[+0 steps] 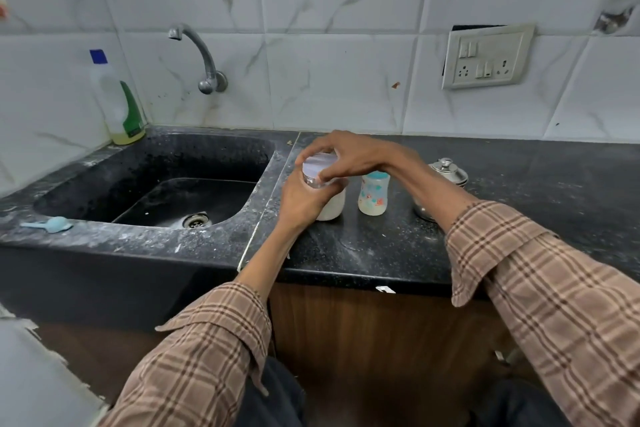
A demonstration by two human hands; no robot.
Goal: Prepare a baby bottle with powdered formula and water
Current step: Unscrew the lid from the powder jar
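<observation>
2 hands on the clear plastic powder jar (330, 206) beside the sink: left hand (304, 199) clamps its body, right hand (349, 156) grips the pale lid (320, 163), so twist it squarely, with the printed baby bottle (373, 196) just right.

- A sink (104, 180) was set into the left part of a countertop (381, 253), with a tap (201, 55) on the wall behind it.
- A scoop (48, 224) lay on the sink's front left rim; a detergent bottle (117, 104) stood at its back left corner.
- Right of the sink stood a jar (329, 204), a baby bottle (373, 193) just beside it on the right, and further right a lidded pot (446, 172).
- A left hand (304, 198) wrapped the jar's side; a right hand (349, 152) sat on its lid (317, 163).
</observation>
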